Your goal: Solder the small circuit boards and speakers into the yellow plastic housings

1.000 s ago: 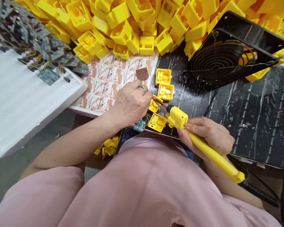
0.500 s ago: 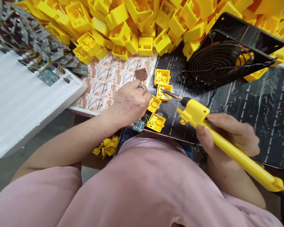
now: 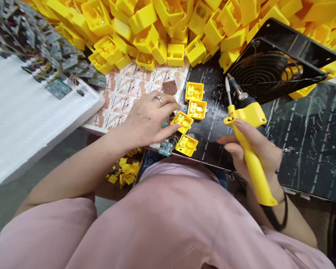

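Iron (image 3: 252,164) is on the right, well apart from the cases and nearer than the fan (image 3: 296,41). The right hand (image 3: 266,155) grasps its handle firmly, fingers wrapped about it, the wrist raised near the table's near edge. Tip and thin feed tube (image 3: 228,89) point to the far side, tilted a little left, close to the fan's left corner in view; whether they touch it, I cannot tell. Its black cord (image 3: 282,222) drops from the handle's near end and loops by the right wrist.

The left forearm reaches in from the near left, and the left hand (image 3: 149,119) lies palm down, fingers loosely spread, clenched on nothing. Index finger and thumb reach to the left side of the third case (image 3: 183,122), counting from the far end; contact is unclear. A small board partly shows beneath this hand.

Four yellow cases (image 3: 194,91) form a crooked row from far to near. Left of the nearest case, a green board (image 3: 165,148) lies with yellow wires beside it. Beyond the left hand is a brown board (image 3: 170,87). Yellow parts (image 3: 145,37) are heaped along the far side.
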Demonstrator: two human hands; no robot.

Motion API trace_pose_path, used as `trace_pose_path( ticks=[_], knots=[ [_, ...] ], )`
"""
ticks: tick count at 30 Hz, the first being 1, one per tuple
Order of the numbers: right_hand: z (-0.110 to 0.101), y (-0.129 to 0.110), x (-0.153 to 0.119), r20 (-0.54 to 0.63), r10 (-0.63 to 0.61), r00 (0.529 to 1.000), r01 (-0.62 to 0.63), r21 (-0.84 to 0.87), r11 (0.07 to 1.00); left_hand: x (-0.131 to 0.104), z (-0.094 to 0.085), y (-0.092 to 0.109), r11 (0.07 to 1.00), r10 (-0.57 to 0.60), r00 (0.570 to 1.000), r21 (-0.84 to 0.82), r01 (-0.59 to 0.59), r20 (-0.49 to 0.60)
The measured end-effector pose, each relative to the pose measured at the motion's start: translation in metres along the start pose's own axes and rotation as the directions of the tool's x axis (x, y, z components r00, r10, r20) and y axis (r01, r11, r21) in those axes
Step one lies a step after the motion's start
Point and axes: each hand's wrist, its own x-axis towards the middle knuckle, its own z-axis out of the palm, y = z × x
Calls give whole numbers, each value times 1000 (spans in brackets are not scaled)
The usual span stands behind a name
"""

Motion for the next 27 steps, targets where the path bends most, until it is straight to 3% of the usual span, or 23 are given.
trace_pose_path(
  ticks=[2,5,11,15,20,24,27],
  knots=[
    [-1,1,8,27,-107,994,110,-111,988,-6,1,1,993,102,992,-67,-97,75],
    [5,10,25,97,-222,970,237,-178,955,-13,9,9,982,189,973,-15,-189,132],
    [41,39,60,208,-363,908,399,-172,900,-30,25,20,968,245,966,71,-240,-79],
    [48,37,63,207,-373,905,416,-239,877,-43,21,17,957,284,942,109,-268,-181],
    [37,25,59,175,-356,918,394,-300,869,-53,0,-13,936,350,928,91,-340,-131],
    [38,30,61,195,-311,930,356,-276,893,-60,-24,-54,955,293,954,-60,-290,62],
    [41,35,61,245,-287,926,346,-251,904,-62,-43,-82,952,279,943,-185,-246,183]
  ],
)
